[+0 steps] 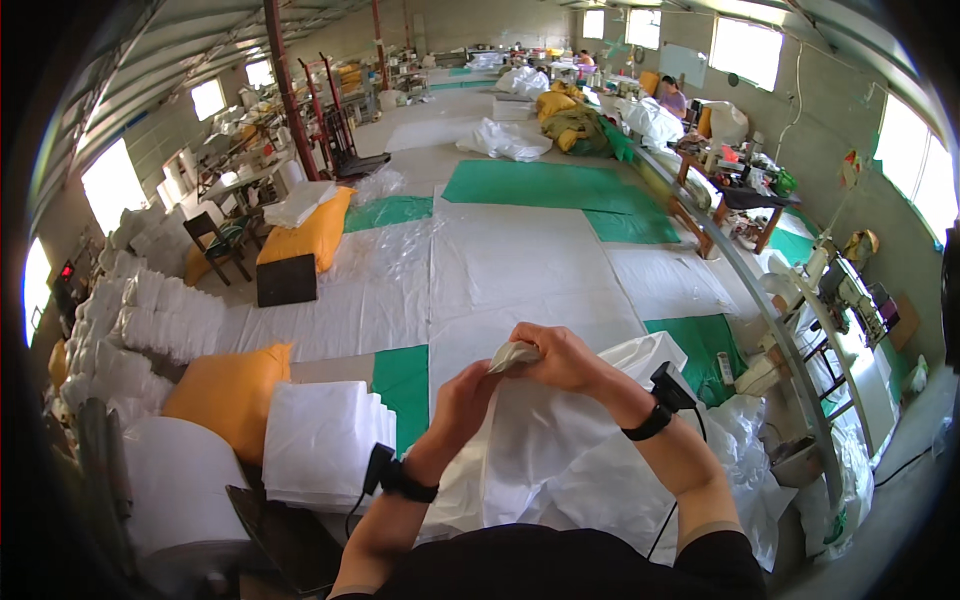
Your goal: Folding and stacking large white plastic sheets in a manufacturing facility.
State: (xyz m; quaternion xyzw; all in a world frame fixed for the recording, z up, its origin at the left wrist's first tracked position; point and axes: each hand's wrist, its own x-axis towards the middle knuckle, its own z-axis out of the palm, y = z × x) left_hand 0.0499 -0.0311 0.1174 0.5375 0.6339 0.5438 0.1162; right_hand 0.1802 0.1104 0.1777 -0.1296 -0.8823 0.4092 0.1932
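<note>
In front of me my left hand and my right hand are close together, both closed on the bunched edge of a white sheet. A small folded bit of it sticks up between the fingers. Below the hands the sheet hangs in loose folds and spreads to the right beneath my right forearm. Whether it is a single layer or a bag, I cannot tell. Each wrist wears a black strap with a small black device and a cable.
Left of me are a folded white stack, an orange sack and a large white roll. White and green sheets cover the floor ahead. A metal rail runs along the right, beside sewing machines. Other people sit farther off.
</note>
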